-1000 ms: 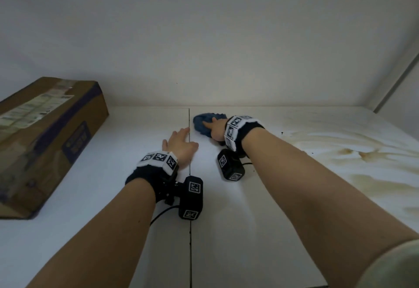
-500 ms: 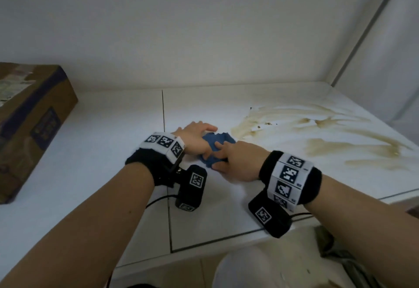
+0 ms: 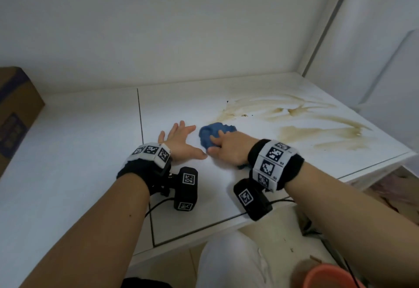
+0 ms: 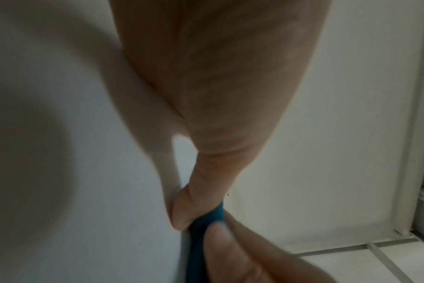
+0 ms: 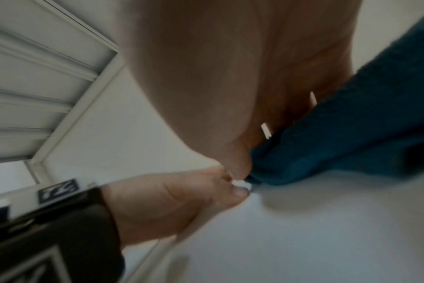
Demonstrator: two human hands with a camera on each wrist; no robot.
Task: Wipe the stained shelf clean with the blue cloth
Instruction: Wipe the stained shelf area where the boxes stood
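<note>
The white shelf (image 3: 90, 151) carries brown smeared stains (image 3: 294, 120) on its right half. A bunched blue cloth (image 3: 210, 132) lies just left of the stains, touching their near edge. My right hand (image 3: 223, 145) grips it from above, fingers curled into the fabric and thumb at its left side; a bit of cloth shows under the wrist. The right wrist view shows the cloth (image 5: 351, 124) pressed under the palm. My left hand (image 3: 179, 139) rests flat on the shelf beside it, fingers spread, holding nothing. In the left wrist view its thumb tip touches the cloth (image 4: 206, 220).
A cardboard box (image 3: 15, 115) stands on the shelf at far left. A dark seam (image 3: 140, 115) runs front to back left of my hands. A white back wall and a side panel (image 3: 362, 49) close the shelf in. The front edge (image 3: 226, 226) is near my wrists.
My left hand has let go of the cloth and now lies flat beside it. My right hand has shifted the cloth slightly right, toward the stains.
</note>
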